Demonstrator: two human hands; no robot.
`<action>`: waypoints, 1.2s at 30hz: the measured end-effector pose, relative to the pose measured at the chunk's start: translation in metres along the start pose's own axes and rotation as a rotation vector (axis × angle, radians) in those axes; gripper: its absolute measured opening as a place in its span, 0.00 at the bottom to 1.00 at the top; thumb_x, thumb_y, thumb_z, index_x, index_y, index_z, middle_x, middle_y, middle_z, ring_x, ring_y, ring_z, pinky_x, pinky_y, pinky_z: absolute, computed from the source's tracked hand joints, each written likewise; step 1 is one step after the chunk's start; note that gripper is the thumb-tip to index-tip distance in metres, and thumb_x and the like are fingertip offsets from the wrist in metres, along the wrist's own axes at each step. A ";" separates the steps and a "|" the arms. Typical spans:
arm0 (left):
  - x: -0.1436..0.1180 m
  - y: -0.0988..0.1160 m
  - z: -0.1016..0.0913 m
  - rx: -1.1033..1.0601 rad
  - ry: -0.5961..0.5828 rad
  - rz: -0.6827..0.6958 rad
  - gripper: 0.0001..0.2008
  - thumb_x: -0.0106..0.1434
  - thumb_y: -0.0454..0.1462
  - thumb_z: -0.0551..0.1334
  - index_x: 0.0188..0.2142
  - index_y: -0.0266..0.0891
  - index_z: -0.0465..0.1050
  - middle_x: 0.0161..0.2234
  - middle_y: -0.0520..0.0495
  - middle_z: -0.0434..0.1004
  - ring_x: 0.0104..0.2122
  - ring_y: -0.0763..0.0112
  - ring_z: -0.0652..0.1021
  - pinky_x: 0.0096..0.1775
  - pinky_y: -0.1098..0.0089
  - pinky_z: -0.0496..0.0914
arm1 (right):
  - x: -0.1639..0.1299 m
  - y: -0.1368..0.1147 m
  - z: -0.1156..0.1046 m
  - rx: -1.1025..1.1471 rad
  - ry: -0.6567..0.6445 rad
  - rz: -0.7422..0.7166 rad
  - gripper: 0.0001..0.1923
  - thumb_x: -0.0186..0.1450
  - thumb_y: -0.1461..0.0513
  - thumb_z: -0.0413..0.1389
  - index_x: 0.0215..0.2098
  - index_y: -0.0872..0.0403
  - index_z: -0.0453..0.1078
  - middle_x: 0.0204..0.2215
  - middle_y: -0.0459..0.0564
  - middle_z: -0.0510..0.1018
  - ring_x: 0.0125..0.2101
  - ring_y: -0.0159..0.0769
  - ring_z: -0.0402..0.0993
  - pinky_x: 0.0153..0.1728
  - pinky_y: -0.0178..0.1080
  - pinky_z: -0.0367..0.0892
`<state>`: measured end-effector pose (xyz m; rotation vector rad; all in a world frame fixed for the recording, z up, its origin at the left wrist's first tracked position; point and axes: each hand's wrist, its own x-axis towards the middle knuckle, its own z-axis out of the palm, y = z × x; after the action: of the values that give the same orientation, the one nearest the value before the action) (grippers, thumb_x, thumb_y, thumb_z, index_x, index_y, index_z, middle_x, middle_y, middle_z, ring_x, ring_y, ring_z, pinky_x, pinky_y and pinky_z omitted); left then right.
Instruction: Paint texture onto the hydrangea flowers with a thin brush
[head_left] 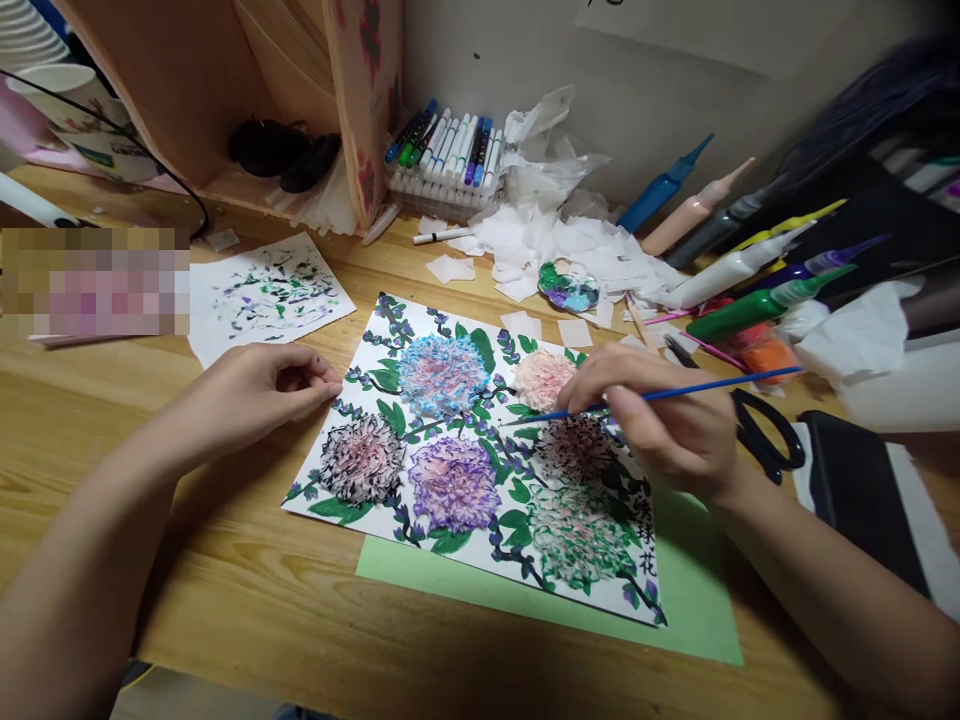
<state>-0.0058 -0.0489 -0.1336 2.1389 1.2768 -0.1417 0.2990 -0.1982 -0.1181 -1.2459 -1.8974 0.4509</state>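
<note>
A flower painting [484, 545] on white board lies on a light green sheet [701, 560]. Its flowers have raised, ruffled petals, among them a purple one [454, 485] and a blue-and-pink one [442, 375], with green leaves and dark stems painted between. My left hand [259, 385] pinches the board's left edge between thumb and fingertips. In my right hand [660, 410] is a thin blue paintbrush [724, 382], held slantwise over the painting; its tip points left, close to the white gap near the middle. That hand partly covers the peach flower [544, 378] and a dark-edged one.
Behind the painting are a paint-smeared dish [568, 287], white paper scraps [517, 245] and a box of markers [446, 160]. Paint bottles [772, 305] lean at right, near black scissors [769, 435]. A paint-dabbed sheet [277, 295] lies at left, paper cups [64, 100] behind it.
</note>
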 end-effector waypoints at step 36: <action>0.007 -0.018 0.005 -0.091 -0.003 0.049 0.21 0.57 0.54 0.55 0.32 0.39 0.72 0.27 0.48 0.72 0.29 0.67 0.68 0.31 0.70 0.61 | 0.012 0.076 -0.056 -0.281 0.433 0.440 0.25 0.67 0.48 0.43 0.33 0.56 0.74 0.31 0.51 0.77 0.33 0.37 0.72 0.37 0.37 0.64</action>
<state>-0.0157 -0.0404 -0.1482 2.0898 1.2054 -0.0646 0.3856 -0.1609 -0.1294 -1.7954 -1.3479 0.1162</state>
